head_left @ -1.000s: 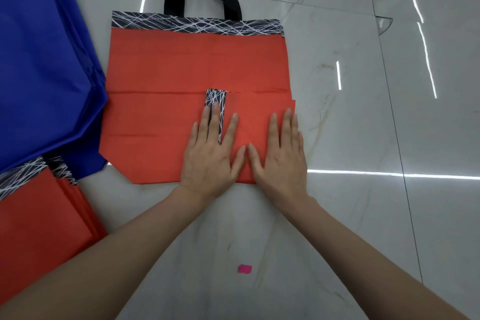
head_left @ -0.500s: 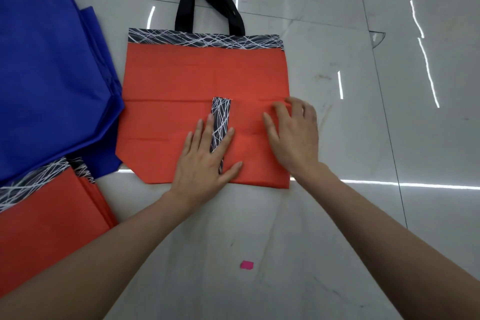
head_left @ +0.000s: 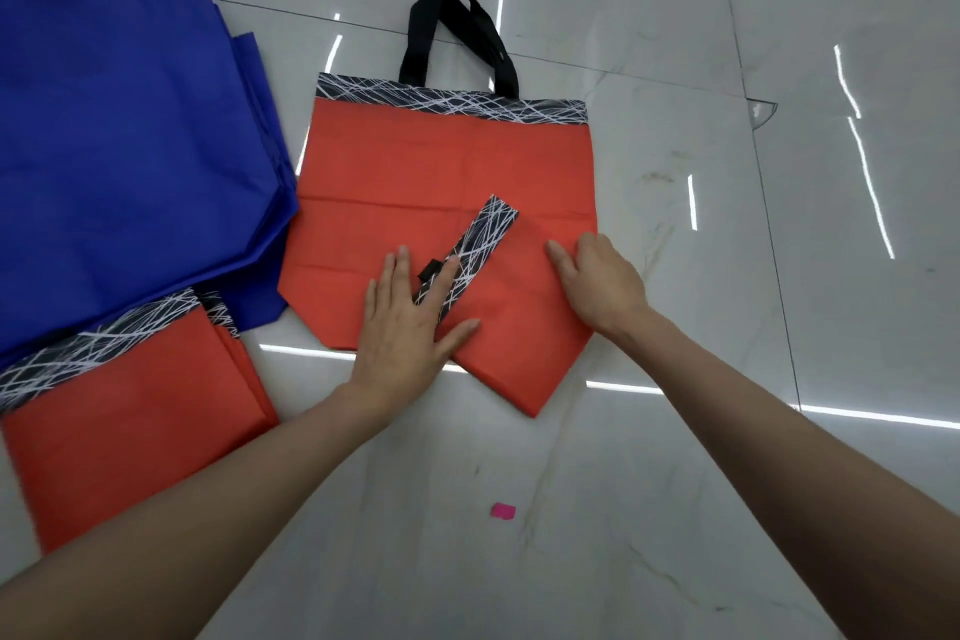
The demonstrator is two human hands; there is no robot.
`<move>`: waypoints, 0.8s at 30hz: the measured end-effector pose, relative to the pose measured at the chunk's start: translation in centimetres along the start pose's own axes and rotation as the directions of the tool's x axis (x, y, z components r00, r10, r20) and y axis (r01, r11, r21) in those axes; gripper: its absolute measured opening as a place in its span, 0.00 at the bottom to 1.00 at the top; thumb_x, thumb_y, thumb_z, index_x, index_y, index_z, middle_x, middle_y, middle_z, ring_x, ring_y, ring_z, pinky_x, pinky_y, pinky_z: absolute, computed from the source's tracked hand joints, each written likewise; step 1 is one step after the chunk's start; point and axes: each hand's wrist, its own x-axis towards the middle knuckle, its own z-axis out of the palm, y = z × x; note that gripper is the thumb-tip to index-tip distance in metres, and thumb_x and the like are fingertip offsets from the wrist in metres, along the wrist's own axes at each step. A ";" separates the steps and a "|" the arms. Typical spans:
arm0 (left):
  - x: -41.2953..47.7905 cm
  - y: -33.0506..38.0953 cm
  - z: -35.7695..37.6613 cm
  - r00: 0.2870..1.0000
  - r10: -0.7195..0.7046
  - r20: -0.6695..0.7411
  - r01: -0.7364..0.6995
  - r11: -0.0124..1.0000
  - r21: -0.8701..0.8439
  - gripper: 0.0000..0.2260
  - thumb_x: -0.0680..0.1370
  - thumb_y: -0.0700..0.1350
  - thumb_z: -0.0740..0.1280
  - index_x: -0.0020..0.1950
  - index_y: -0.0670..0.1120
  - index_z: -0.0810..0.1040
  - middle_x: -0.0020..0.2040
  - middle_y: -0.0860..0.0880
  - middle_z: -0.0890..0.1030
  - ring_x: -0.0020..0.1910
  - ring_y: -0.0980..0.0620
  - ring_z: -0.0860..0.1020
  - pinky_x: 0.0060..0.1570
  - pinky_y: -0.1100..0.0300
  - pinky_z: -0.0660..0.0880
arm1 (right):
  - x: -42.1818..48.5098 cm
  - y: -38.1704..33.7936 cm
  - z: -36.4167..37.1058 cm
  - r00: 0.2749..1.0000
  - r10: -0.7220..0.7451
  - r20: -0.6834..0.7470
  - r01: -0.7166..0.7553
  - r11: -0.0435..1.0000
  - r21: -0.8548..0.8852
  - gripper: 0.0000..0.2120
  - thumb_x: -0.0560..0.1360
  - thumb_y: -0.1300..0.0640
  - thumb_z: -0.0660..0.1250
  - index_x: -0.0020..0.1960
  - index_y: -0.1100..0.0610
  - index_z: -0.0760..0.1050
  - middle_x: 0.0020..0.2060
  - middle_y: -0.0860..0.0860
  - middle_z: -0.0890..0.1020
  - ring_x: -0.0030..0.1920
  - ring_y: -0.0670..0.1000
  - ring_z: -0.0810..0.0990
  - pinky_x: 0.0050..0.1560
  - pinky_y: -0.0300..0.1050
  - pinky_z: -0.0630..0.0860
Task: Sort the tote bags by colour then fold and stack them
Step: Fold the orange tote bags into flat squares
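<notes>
An orange tote bag (head_left: 441, 156) with a black-and-white patterned top band and black handles (head_left: 457, 31) lies flat on the floor. A folded orange bag (head_left: 519, 338) rests askew on its lower right part, one corner reaching past the flat bag's near edge. My left hand (head_left: 410, 322) presses flat on the folded bag's left side and patterned strip, fingers straight. My right hand (head_left: 597, 281) grips the folded bag's right edge with curled fingers.
A pile of blue tote bags (head_left: 130, 146) lies at the left. A stack of orange bags (head_left: 130, 421) sits at the near left, partly over the blue pile. A small pink scrap (head_left: 503, 510) lies on the white marble floor (head_left: 727, 276).
The folded orange bag has turned clockwise and slid toward me, its corner now past the flat bag's edge. My right hand went from flat to gripping its right edge.
</notes>
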 end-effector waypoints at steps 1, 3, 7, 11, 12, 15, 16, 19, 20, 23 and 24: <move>-0.1 0.0 -0.5 1.000 0.010 0.008 -0.010 0.999 -0.043 0.33 0.74 0.67 0.54 0.76 0.56 0.54 0.76 0.37 0.52 0.75 0.41 0.50 0.72 0.48 0.50 | -0.7 0.0 -0.3 1.000 0.002 0.021 -0.004 0.997 0.081 0.18 0.81 0.43 0.52 0.47 0.57 0.68 0.48 0.59 0.77 0.50 0.60 0.75 0.48 0.51 0.69; -0.2 0.3 -1.7 1.000 -0.001 -0.011 -0.002 0.974 -0.226 0.32 0.75 0.65 0.56 0.76 0.55 0.54 0.75 0.38 0.55 0.75 0.42 0.54 0.71 0.50 0.53 | -2.1 -0.3 -1.1 1.000 0.000 0.026 -0.007 0.961 0.276 0.17 0.81 0.45 0.54 0.38 0.53 0.62 0.38 0.52 0.74 0.43 0.55 0.73 0.43 0.48 0.66; -1.2 1.3 -5.1 0.958 -0.262 -0.119 0.129 0.761 -0.636 0.34 0.77 0.51 0.65 0.77 0.53 0.50 0.75 0.41 0.51 0.74 0.49 0.54 0.64 0.69 0.52 | -5.1 -3.0 -2.0 0.999 0.036 -0.036 -0.015 0.881 0.473 0.16 0.82 0.47 0.53 0.38 0.53 0.63 0.36 0.48 0.71 0.43 0.52 0.71 0.46 0.48 0.66; -3.6 0.9 -9.0 0.882 -0.429 -0.196 0.177 0.687 -0.705 0.32 0.78 0.51 0.64 0.76 0.54 0.50 0.75 0.44 0.48 0.73 0.52 0.55 0.60 0.71 0.50 | -8.4 -7.2 -1.3 0.997 0.046 -0.056 -0.001 0.783 0.622 0.18 0.82 0.47 0.52 0.50 0.62 0.70 0.41 0.48 0.75 0.46 0.52 0.74 0.44 0.46 0.65; -4.3 0.4 -9.9 0.879 -0.431 -0.202 0.183 0.697 -0.693 0.31 0.78 0.52 0.64 0.76 0.55 0.51 0.75 0.45 0.48 0.73 0.53 0.56 0.60 0.70 0.51 | -9.1 -8.5 -1.3 0.997 0.057 -0.060 -0.002 0.741 0.671 0.19 0.82 0.47 0.52 0.51 0.61 0.71 0.41 0.47 0.75 0.46 0.51 0.74 0.43 0.44 0.63; -6.6 -2.0 -12.9 0.874 -0.426 -0.235 0.155 0.702 -0.695 0.29 0.78 0.52 0.64 0.75 0.58 0.54 0.73 0.46 0.55 0.70 0.55 0.61 0.62 0.68 0.54 | -10.4 -12.5 -1.2 0.999 0.045 -0.030 -0.006 0.651 0.759 0.17 0.82 0.47 0.51 0.53 0.60 0.71 0.41 0.44 0.75 0.46 0.48 0.73 0.46 0.42 0.63; -7.5 -2.9 -13.7 0.876 -0.413 -0.250 0.142 0.715 -0.684 0.29 0.77 0.52 0.65 0.74 0.58 0.54 0.72 0.47 0.57 0.67 0.58 0.62 0.63 0.69 0.54 | -10.9 -13.8 -1.0 1.000 0.019 -0.003 -0.010 0.639 0.769 0.17 0.82 0.48 0.51 0.53 0.59 0.71 0.41 0.45 0.74 0.45 0.47 0.72 0.46 0.41 0.62; -9.9 -6.4 -15.7 0.884 -0.373 -0.281 0.140 0.785 -0.603 0.29 0.76 0.50 0.67 0.74 0.58 0.58 0.70 0.51 0.62 0.59 0.66 0.60 0.59 0.73 0.54 | -12.7 -17.2 0.5 0.992 -0.061 0.108 -0.045 0.635 0.771 0.15 0.83 0.51 0.51 0.51 0.60 0.69 0.41 0.47 0.73 0.45 0.47 0.71 0.47 0.41 0.63; -10.7 -7.7 -16.2 0.885 -0.373 -0.279 0.156 0.803 -0.576 0.28 0.76 0.49 0.68 0.73 0.57 0.60 0.69 0.50 0.63 0.59 0.66 0.61 0.58 0.74 0.55 | -13.3 -18.1 1.2 0.986 -0.088 0.140 -0.050 0.647 0.761 0.14 0.83 0.52 0.51 0.48 0.59 0.69 0.40 0.47 0.72 0.45 0.48 0.70 0.46 0.41 0.62; -13.0 -11.3 -16.7 0.872 -0.424 -0.243 0.253 0.817 -0.519 0.24 0.76 0.49 0.68 0.70 0.56 0.66 0.67 0.46 0.64 0.62 0.55 0.67 0.59 0.69 0.59 | -14.4 -21.0 3.3 0.959 -0.155 0.236 -0.063 0.698 0.713 0.12 0.83 0.54 0.51 0.43 0.55 0.66 0.41 0.47 0.72 0.47 0.49 0.69 0.44 0.40 0.62; -13.6 -12.4 -16.6 0.857 -0.460 -0.235 0.296 0.810 -0.507 0.24 0.76 0.49 0.68 0.70 0.56 0.67 0.67 0.46 0.63 0.63 0.51 0.68 0.59 0.66 0.61 | -14.4 -22.0 4.0 0.951 -0.166 0.260 -0.068 0.708 0.703 0.10 0.83 0.54 0.52 0.48 0.55 0.69 0.46 0.48 0.74 0.50 0.49 0.71 0.48 0.40 0.64</move>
